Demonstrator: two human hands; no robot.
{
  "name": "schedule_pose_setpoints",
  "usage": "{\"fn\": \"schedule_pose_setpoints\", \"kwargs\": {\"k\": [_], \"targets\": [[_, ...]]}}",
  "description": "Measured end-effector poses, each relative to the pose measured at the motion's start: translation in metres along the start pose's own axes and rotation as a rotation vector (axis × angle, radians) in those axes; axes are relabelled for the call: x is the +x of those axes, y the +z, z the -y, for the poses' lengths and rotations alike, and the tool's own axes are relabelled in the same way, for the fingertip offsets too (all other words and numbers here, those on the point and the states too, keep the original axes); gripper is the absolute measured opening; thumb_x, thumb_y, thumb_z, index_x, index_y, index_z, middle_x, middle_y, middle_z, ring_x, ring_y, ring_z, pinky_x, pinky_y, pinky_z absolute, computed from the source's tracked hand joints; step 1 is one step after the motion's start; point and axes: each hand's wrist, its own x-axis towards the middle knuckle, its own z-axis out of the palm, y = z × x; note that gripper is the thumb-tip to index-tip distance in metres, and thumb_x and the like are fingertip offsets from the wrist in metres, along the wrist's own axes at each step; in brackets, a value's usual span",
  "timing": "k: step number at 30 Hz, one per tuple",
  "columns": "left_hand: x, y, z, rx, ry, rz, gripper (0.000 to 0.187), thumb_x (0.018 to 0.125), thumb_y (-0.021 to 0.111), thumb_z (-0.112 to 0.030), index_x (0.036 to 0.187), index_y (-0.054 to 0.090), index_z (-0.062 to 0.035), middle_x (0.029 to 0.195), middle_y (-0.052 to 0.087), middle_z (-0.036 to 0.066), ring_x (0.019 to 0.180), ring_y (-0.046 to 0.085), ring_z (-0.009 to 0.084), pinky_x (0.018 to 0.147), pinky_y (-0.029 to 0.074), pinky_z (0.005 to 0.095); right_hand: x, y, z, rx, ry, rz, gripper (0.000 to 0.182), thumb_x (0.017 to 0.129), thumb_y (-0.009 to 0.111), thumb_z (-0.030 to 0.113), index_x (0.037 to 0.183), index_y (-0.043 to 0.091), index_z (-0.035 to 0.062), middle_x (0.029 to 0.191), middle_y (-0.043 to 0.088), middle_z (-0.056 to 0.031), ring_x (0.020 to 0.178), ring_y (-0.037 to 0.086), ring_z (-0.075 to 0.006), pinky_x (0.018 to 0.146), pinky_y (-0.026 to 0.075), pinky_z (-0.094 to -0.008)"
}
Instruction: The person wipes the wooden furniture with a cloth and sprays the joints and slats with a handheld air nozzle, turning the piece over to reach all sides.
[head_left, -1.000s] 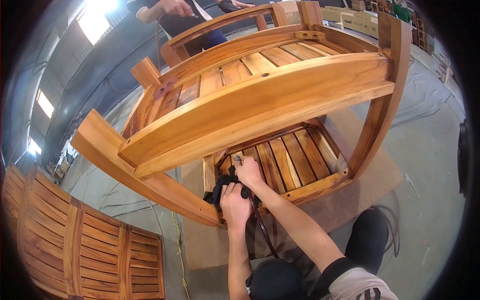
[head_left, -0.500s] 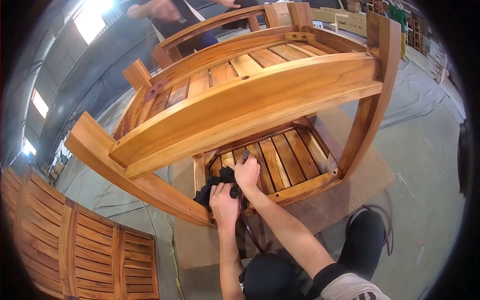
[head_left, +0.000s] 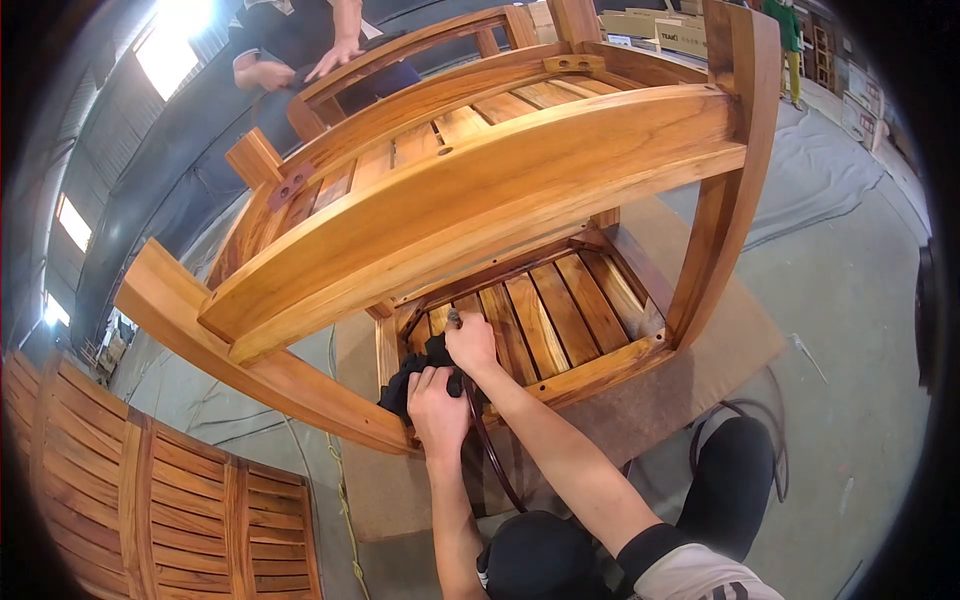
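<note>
My left hand [head_left: 437,408] is closed on a bunched black cloth [head_left: 398,390] at the left end of the lower slatted panel [head_left: 535,325]. Just above it, my right hand [head_left: 470,343] wraps round a hose-fed gun [head_left: 455,318]. Only its dark tip and part of the grip show, so its exact kind is unclear. A dark red hose [head_left: 488,450] runs down from it between my forearms. Over both hands arches the curved rail [head_left: 470,210] of a wooden furniture frame, which rests on a brown board [head_left: 640,420].
A co-worker's hands [head_left: 338,58] are behind the frame. Another slatted wooden piece [head_left: 140,480] stands at the lower left. A yellowish rope [head_left: 343,490] and coiled hose [head_left: 780,450] lie on the floor. Cartons [head_left: 680,38] are stacked at the back right.
My right hand and the gun have shifted slightly left along the slats, while my left hand keeps the cloth. The co-worker's hands have come down by the far rail. The view has tilted slightly.
</note>
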Motion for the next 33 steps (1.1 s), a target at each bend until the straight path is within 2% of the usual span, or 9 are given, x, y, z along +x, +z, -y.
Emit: {"fn": "schedule_pose_setpoints", "kwargs": {"k": [14, 16, 17, 21, 22, 25, 27, 29, 33], "targets": [[0.018, 0.014, -0.003, 0.233, -0.238, 0.101, 0.019, 0.08, 0.07, -0.019, 0.086, 0.067, -0.0017, 0.086, 0.064, 0.015, 0.082, 0.063, 0.0346, 0.073, 0.051, 0.0445, -0.022, -0.034, 0.028, 0.067, 0.066, -0.571, 0.049, 0.09, 0.053, 0.018, 0.133, 0.045, -0.0032, 0.086, 0.065, -0.0302, 0.084, 0.063, -0.047, 0.072, 0.048, -0.0531], [0.043, 0.021, 0.001, 0.303, -0.351, 0.143, 0.021, 0.086, 0.065, -0.022, 0.097, 0.067, -0.004, 0.092, 0.066, 0.018, 0.088, 0.065, 0.0387, 0.075, 0.052, 0.0469, -0.028, -0.037, 0.024, 0.181, -0.081, -0.601, 0.042, 0.089, 0.054, 0.014, 0.127, 0.05, -0.0035, 0.086, 0.063, -0.0318, 0.087, 0.062, -0.0469, 0.074, 0.047, -0.0522], [0.054, 0.033, 0.01, 0.331, -0.28, -0.006, 0.02, 0.085, 0.065, -0.021, 0.087, 0.065, -0.0005, 0.091, 0.063, 0.019, 0.081, 0.064, 0.0387, 0.07, 0.053, 0.047, -0.029, -0.038, 0.023, 0.241, -0.158, -0.615, 0.039, 0.088, 0.054, 0.012, 0.124, 0.052, -0.0037, 0.087, 0.063, -0.0326, 0.088, 0.061, -0.0468, 0.075, 0.047, -0.0518], [0.094, 0.106, 0.072, 0.523, -0.227, 0.066, 0.015, 0.087, 0.059, -0.014, 0.091, 0.07, -0.0037, 0.092, 0.067, 0.019, 0.086, 0.066, 0.0361, 0.073, 0.054, 0.0453, -0.018, -0.074, 0.0, 0.123, -0.229, -0.203, 0.027, 0.091, 0.056, 0.014, 0.103, 0.062, -0.0097, 0.075, 0.065, -0.0222, 0.067, 0.065, -0.0296, 0.062, 0.047, -0.0416], [0.1, 0.116, 0.07, 0.584, -0.238, 0.128, 0.015, 0.087, 0.058, -0.012, 0.09, 0.07, -0.0039, 0.091, 0.068, 0.019, 0.086, 0.067, 0.0351, 0.072, 0.054, 0.0441, -0.016, -0.098, 0.009, 0.187, -0.072, 0.0, 0.025, 0.092, 0.058, 0.016, 0.095, 0.066, -0.0077, 0.058, 0.055, -0.0081, 0.048, 0.051, -0.0142, 0.045, 0.039, -0.0335], [0.119, 0.128, 0.048, 0.627, -0.375, 0.255, 0.017, 0.086, 0.054, -0.006, 0.084, 0.071, -0.0051, 0.089, 0.07, 0.016, 0.083, 0.069, 0.0339, 0.07, 0.056, 0.0401, -0.029, -0.185, 0.055, 0.074, 0.125, 0.292, 0.023, 0.094, 0.056, 0.016, 0.099, 0.067, -0.0041, 0.05, 0.042, 0.0004, 0.04, 0.036, -0.0087, 0.039, 0.028, -0.0277], [0.127, 0.124, 0.038, 0.536, -0.531, 0.103, 0.019, 0.087, 0.054, -0.006, 0.081, 0.072, -0.0043, 0.085, 0.071, 0.016, 0.082, 0.07, 0.0348, 0.068, 0.057, 0.0408, -0.044, -0.24, 0.068, 0.125, 0.134, 0.432, 0.026, 0.096, 0.054, 0.016, 0.106, 0.066, -0.0037, 0.05, 0.041, 0.0015, 0.04, 0.037, -0.0083, 0.039, 0.029, -0.0271], [0.129, 0.111, 0.029, 0.462, -0.614, 0.025, 0.02, 0.087, 0.054, -0.006, 0.08, 0.072, -0.0042, 0.084, 0.071, 0.018, 0.082, 0.07, 0.0348, 0.067, 0.057, 0.0427, -0.075, -0.282, 0.08, -0.025, 0.079, 0.405, 0.032, 0.095, 0.058, 0.023, 0.084, 0.063, -0.0068, 0.054, 0.046, -0.0006, 0.046, 0.043, -0.0076, 0.043, 0.032, -0.0278], [0.128, 0.134, 0.041, 0.433, -0.605, 0.021, 0.017, 0.086, 0.055, -0.009, 0.081, 0.068, 0.0009, 0.082, 0.069, 0.021, 0.081, 0.07, 0.0366, 0.066, 0.057, 0.0461, -0.128, -0.329, 0.067, 0.054, 0.016, 0.435, 0.034, 0.095, 0.056, 0.015, 0.121, 0.06, -0.0062, 0.058, 0.048, -0.0005, 0.052, 0.045, -0.0065, 0.048, 0.036, -0.0262]]}}
